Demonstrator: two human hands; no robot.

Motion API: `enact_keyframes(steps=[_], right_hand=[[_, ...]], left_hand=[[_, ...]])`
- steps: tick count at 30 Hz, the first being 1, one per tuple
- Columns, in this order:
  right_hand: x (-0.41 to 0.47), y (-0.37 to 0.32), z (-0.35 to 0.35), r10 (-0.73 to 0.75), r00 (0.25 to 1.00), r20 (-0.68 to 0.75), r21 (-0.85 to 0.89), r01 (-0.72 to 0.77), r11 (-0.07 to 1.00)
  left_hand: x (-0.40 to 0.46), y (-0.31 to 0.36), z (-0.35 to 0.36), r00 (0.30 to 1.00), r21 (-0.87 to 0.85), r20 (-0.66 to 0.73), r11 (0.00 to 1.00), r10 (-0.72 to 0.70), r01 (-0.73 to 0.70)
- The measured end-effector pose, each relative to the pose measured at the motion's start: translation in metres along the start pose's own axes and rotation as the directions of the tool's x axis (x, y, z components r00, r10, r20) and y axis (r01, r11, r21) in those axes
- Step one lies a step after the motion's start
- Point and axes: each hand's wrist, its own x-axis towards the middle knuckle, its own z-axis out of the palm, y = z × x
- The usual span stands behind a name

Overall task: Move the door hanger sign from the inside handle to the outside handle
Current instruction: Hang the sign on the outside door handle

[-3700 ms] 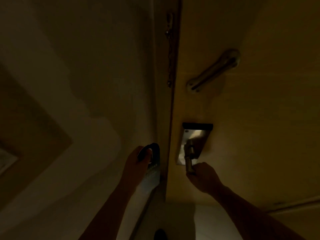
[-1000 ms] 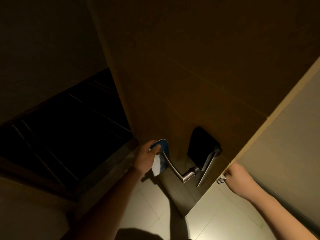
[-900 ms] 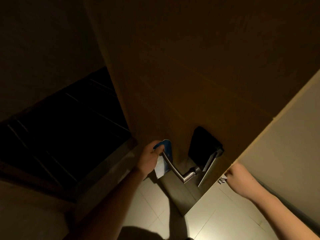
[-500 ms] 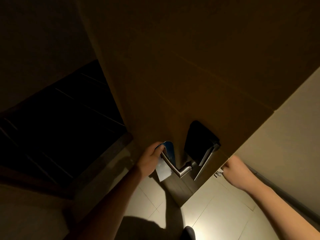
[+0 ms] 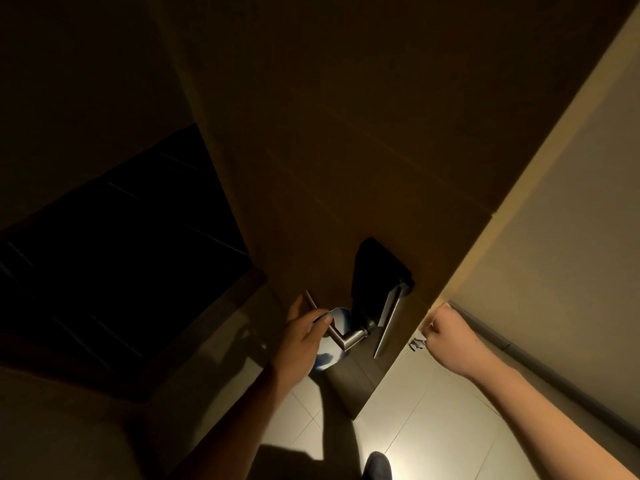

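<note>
The blue and white door hanger sign hangs around the metal outside lever handle, close to the black lock plate of the wooden door. My left hand pinches the sign's top at the handle; the lever's tip sticks out beyond my fingers. My right hand is closed on the door's edge, to the right of the lock. The inside handle is hidden behind the door.
A pale wall stands to the right of the door. Light floor tiles lie below, with my shoe at the bottom. A dark opening lies to the left.
The door was shut with the sign in my left hand; now it stands open. Over the last second my left hand slid the sign along the outside lever toward the lock plate.
</note>
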Motion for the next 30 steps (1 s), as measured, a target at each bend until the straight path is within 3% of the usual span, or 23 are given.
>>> enact_keyframes(steps=[7, 15, 21, 27, 30], right_hand=[[-0.006, -0.002, 0.012, -0.044, 0.999, -0.017, 0.003, 0.044, 0.999], [-0.016, -0.014, 0.027, -0.083, 0.996, -0.043, 0.009, 0.083, 0.996], [-0.026, -0.024, 0.04, -0.113, 0.992, -0.047, -0.002, 0.113, 0.994], [-0.035, -0.034, 0.051, -0.176, 0.983, -0.051, -0.008, 0.175, 0.984], [-0.038, -0.036, 0.055, -0.18, 0.983, -0.02, -0.045, 0.179, 0.983]], left_hand=[[-0.032, -0.003, 0.009, 0.99, -0.108, 0.067, 0.985, -0.126, 0.133], [-0.069, -0.004, 0.023, 0.986, -0.056, -0.09, 0.989, -0.144, 0.139], [-0.086, 0.002, 0.033, 0.981, -0.042, -0.132, 0.99, -0.139, 0.134], [-0.09, -0.007, 0.036, 0.972, 0.104, 0.099, 0.974, -0.212, 0.201], [-0.091, -0.012, 0.02, 0.975, 0.106, 0.111, 0.978, -0.19, 0.179]])
